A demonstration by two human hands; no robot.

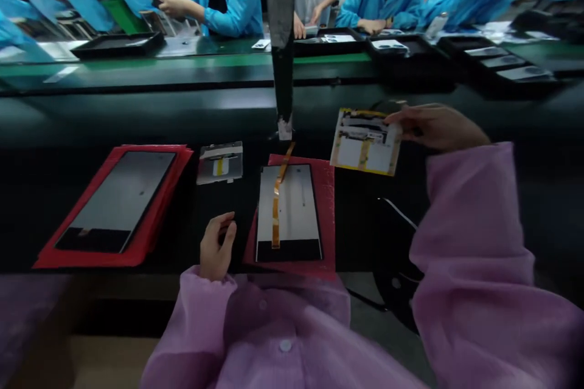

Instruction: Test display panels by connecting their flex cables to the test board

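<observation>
My right hand (431, 126) pinches a flat white sheet with yellow edges (378, 158) by its upper right corner, off to the right of the middle. Dark strips and tan bands cross that sheet. Resting near the table's front edge, my left hand (216, 246) has loosely curled fingers, thumb apart, and nothing visible in it. Between my hands a display panel (296, 213) with a grey-white back and black lower band lies on a pink-red sheet (325, 213). An orange flex cable (276, 206) runs lengthwise over the panel and past its top edge.
Another display panel (121, 194) lies on stacked red sheets (157, 219) at the left. A clear plastic piece (232, 164) sits behind my left hand. A dark post (283, 67) rises at the middle. Beyond the green conveyor (205, 67), co-workers handle parts near black trays (118, 45).
</observation>
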